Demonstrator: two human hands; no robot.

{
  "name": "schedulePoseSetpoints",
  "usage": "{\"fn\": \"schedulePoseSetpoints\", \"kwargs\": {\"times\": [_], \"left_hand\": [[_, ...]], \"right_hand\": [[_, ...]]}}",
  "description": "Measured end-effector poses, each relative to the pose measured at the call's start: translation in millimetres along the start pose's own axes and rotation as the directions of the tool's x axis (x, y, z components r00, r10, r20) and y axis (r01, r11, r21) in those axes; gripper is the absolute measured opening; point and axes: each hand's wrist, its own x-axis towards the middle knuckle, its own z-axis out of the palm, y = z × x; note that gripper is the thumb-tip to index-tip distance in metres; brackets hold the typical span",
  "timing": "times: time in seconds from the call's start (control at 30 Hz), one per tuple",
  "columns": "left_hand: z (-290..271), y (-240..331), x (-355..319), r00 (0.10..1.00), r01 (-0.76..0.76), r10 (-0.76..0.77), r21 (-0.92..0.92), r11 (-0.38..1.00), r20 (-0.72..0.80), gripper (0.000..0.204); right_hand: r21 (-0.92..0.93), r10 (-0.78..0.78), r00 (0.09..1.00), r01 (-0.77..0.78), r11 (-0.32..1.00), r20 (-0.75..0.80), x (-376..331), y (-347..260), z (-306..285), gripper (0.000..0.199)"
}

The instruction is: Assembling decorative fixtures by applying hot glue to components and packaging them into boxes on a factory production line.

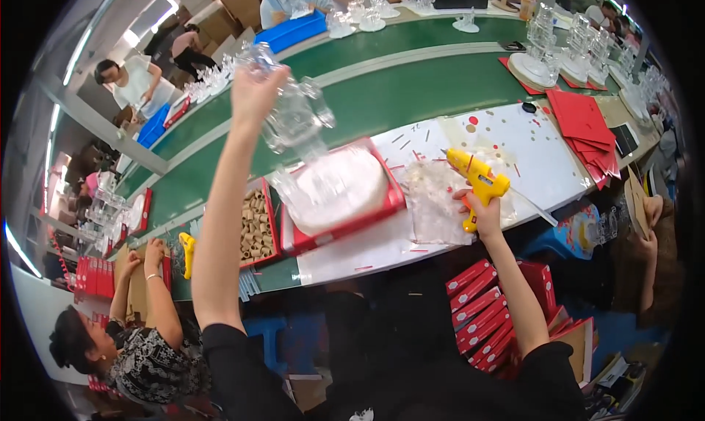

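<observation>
My left hand is raised over the far side of the bench, closed round the top of a clear, many-jointed figure. The figure is tilted and blurred by motion. Below it, a thick round white disc lies in a shallow red box; a clear piece on the disc is too smeared to make out. In my right hand is a yellow glue gun, its nozzle pointing to the upper left. Under the gun lies a crumpled, stained pale sheet.
A red tray of short cardboard tubes adjoins the box. Red sheets and finished-looking clear figures stand at the right. Stacked red boxes are below the bench edge. Other people work at both sides and across the green belt.
</observation>
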Motion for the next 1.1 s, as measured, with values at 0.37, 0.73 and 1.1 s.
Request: {"fn": "schedulePoseSetpoints", "kwargs": {"times": [0.37, 0.73, 1.1], "left_hand": [[-14, -95, 81, 0.909, -0.358, 0.411, 0.377, 0.854, -0.068, 0.043], [12, -136, 99, 0.947, -0.147, 0.194, 0.190, 0.971, -0.256, 0.049], [73, -166, 39, 0.990, 0.026, -0.033, -0.059, 0.998, -0.134, 0.051]], "right_hand": [[0.096, -0.009, 0.998, 0.003, 0.995, 0.058, -3, -3, 5, 0.032], [0.017, 0.027, 1.000, -0.027, 0.999, 0.007, -3, -1, -10, 0.033], [-0.016, 0.002, 0.998, -0.003, 1.000, -0.058, -3, 0, -12, 0.031]]}}
